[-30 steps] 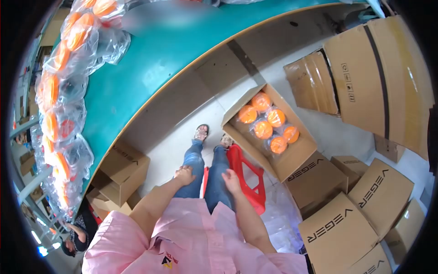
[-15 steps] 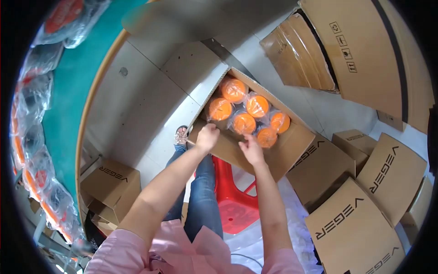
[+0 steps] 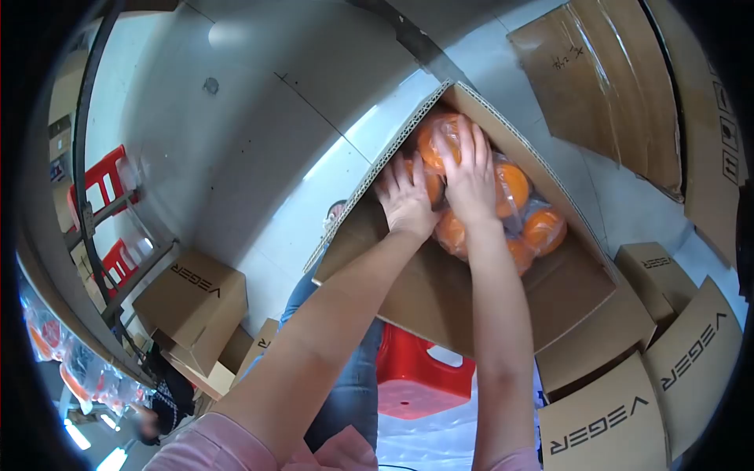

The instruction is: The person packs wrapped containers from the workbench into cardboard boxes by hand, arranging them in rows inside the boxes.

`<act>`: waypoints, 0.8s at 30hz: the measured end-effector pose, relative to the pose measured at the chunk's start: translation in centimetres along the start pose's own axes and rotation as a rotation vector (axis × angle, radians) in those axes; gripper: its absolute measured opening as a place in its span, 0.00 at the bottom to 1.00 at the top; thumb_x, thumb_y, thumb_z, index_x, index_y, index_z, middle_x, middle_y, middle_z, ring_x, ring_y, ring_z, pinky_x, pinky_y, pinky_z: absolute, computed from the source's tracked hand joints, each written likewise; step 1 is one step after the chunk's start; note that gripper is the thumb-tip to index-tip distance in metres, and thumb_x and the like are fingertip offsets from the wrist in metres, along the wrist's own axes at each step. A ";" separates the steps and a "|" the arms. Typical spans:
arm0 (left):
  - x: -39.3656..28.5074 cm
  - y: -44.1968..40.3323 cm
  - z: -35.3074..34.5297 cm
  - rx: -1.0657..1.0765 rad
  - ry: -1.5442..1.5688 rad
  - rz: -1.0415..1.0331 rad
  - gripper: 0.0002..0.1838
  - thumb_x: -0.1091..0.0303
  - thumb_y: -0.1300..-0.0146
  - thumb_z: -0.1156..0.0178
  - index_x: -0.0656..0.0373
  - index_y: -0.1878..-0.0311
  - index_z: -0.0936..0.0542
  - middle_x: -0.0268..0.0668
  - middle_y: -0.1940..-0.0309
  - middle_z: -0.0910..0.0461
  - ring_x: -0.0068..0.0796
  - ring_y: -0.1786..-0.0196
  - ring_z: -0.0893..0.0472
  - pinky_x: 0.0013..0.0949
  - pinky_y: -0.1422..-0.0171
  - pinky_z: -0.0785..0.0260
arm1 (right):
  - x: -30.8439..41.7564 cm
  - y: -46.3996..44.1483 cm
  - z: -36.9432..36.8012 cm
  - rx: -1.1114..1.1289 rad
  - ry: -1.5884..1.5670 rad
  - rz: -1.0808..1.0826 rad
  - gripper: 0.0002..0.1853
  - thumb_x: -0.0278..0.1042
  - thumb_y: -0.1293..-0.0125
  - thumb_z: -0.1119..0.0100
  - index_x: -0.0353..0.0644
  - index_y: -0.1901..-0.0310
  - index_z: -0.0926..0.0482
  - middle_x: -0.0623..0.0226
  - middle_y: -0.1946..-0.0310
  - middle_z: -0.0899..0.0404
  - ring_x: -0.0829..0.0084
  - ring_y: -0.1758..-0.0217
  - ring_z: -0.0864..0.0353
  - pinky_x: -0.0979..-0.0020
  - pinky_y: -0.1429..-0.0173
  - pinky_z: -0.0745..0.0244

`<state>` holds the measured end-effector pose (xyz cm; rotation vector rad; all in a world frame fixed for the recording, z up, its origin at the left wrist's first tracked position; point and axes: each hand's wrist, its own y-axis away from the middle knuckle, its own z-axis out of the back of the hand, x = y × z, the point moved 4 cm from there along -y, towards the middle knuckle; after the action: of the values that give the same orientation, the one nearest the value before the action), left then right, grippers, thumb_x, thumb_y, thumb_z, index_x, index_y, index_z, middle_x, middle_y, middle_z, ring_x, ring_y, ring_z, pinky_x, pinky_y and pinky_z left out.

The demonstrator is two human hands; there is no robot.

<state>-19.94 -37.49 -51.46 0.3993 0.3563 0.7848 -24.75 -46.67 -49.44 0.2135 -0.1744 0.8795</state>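
Observation:
Both hands reach into an open cardboard box (image 3: 424, 294) that holds several round orange-topped items (image 3: 544, 230) in clear plastic wrap. My left hand (image 3: 408, 200) lies spread on an orange item at the box's left side, its fingers apart. Beside it, my right hand (image 3: 471, 177) rests with fingers extended over the topmost orange item (image 3: 437, 141). Palms face down, and the undersides of both hands are hidden.
A red stool (image 3: 416, 377) stands just below the box. VEGER cartons (image 3: 605, 424) are at the lower right, another carton (image 3: 192, 302) at the left. A large taped carton (image 3: 601, 94) lies upper right. A person's dark clothing (image 3: 169, 400) shows lower left.
My hands have moved forward from the box's near edge onto the wrapped orange items inside. The view has shifted closer to the box, and the green tabletop has left the view.

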 end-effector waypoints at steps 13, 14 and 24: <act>3.0 -0.3 -0.9 0.335 0.168 -0.116 0.45 0.54 0.54 0.39 0.57 0.36 0.50 0.51 0.42 0.43 0.53 0.42 0.40 0.51 0.42 0.44 | 0.8 -1.7 -3.0 0.334 0.230 -0.046 0.24 0.38 0.52 0.43 0.58 0.50 0.32 0.55 0.44 0.43 0.55 0.44 0.40 0.61 0.56 0.32; 3.8 -0.6 -1.2 0.302 0.341 -0.086 0.42 0.54 0.51 0.42 0.58 0.36 0.49 0.51 0.43 0.41 0.52 0.43 0.39 0.50 0.41 0.44 | 0.9 -1.2 -2.5 0.333 0.228 -0.044 0.24 0.38 0.52 0.43 0.58 0.50 0.32 0.55 0.44 0.43 0.55 0.44 0.40 0.61 0.56 0.32; 7.2 -5.8 -8.9 0.526 1.273 0.812 0.30 0.54 0.39 0.56 0.60 0.37 0.43 0.50 0.46 0.33 0.41 0.44 0.33 0.34 0.38 0.44 | 2.4 3.9 -3.0 0.193 0.141 0.003 0.25 0.32 0.51 0.46 0.60 0.49 0.35 0.56 0.45 0.42 0.55 0.46 0.38 0.61 0.57 0.33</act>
<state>-15.72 -33.94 -63.08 0.4968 1.6828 1.7091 -26.15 -41.70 -51.34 0.3298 0.0413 0.9109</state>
